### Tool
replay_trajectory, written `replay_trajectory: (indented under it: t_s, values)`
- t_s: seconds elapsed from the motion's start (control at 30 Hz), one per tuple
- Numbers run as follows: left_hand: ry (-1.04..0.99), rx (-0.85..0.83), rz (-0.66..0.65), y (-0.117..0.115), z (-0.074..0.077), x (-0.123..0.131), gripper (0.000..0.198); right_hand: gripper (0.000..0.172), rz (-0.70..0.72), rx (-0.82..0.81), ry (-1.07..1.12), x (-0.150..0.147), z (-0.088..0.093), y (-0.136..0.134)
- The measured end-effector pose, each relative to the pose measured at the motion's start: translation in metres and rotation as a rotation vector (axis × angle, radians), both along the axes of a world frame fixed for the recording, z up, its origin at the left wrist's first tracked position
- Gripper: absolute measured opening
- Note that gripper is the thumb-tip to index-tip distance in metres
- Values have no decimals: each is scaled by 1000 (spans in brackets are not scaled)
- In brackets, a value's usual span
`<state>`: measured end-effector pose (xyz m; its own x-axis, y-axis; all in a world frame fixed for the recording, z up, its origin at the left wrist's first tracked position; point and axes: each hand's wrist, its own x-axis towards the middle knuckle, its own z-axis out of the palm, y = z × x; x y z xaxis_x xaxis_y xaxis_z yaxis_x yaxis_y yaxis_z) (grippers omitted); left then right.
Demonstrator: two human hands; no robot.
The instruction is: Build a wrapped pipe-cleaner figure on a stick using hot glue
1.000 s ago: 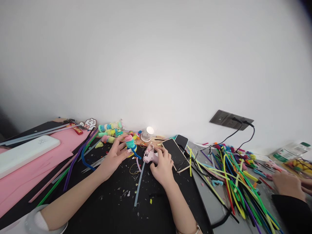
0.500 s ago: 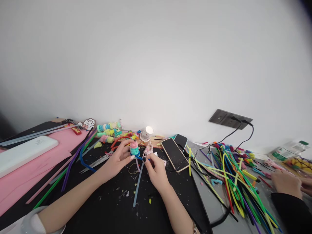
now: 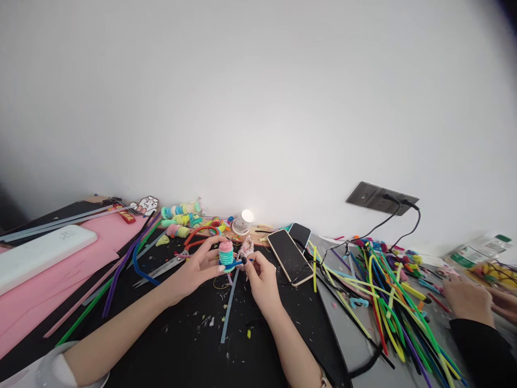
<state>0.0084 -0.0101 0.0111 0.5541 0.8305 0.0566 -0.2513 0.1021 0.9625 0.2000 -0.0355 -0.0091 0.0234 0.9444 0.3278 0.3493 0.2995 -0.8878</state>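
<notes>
Between the fingers of my left hand (image 3: 201,265) stands a small coil of pipe cleaner (image 3: 226,254), pink on top and turquoise below. A blue pipe cleaner (image 3: 235,264) runs from the coil's base to my right hand (image 3: 260,277), whose thumb and fingers pinch its end. Below the hands, a translucent grey-blue strip (image 3: 229,312) lies on the black table. Scissors (image 3: 161,271) with red handles lie left of my left hand, partly hidden by it. Behind my right fingers is a pale pink crumpled thing (image 3: 246,248) whose kind I cannot make out.
Two phones (image 3: 291,256) lie right of my hands. A paper cup (image 3: 243,222) is by the wall. Loose pipe cleaners (image 3: 388,302) heap on the grey board, near a co-worker's hand (image 3: 468,299). Pink sheets and a white case (image 3: 48,256) are at left.
The coil has shifted slightly right and stands more upright, showing more of its turquoise part. My right hand has moved a little right and up with the blue pipe cleaner's end.
</notes>
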Motion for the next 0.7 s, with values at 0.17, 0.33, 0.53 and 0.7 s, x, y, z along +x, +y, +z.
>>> replay_trajectory:
  t_s: [0.17,0.33,0.53,0.7]
  values:
    - [18,-62,-2,-4,7,0,49,19,-1,-6,-32,-1,1,0]
    - [-34,-79,-32,-4,6,1,49,18,-13,-1,-85,-3,4,0]
    - [-58,-105,-19,-4,2,3,50,19,-42,32,-140,-4,7,-1]
    - [-46,-97,-33,-4,-1,2,50,20,-50,44,-178,-5,9,-2]
